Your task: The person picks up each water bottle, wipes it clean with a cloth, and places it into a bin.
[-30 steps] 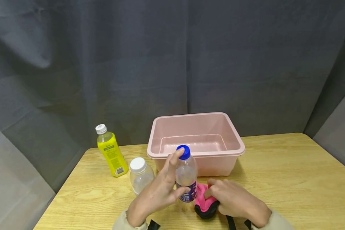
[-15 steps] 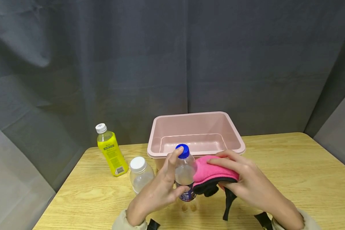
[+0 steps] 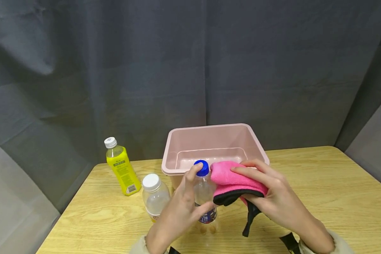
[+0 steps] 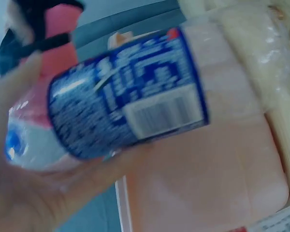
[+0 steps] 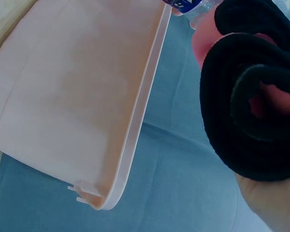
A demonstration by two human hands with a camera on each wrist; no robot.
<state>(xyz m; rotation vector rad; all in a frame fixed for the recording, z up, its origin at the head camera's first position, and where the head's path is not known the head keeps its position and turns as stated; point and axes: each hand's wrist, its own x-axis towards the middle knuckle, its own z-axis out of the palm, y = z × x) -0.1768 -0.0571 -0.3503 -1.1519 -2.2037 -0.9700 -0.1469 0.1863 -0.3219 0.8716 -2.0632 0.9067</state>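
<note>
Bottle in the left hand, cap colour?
Blue; the cap shows best in the head view.

Backdrop: dark grey fabric curtain (image 3: 257,70), hung with loose folds and a vertical seam near the centre. A brighter patch marks its upper left. Lighter grey side panels (image 3: 12,197) flank it at lower left and right. Surface (image 3: 308,194): pale yellow wood grain, rounded far corners, far edge near the curtain.
</note>
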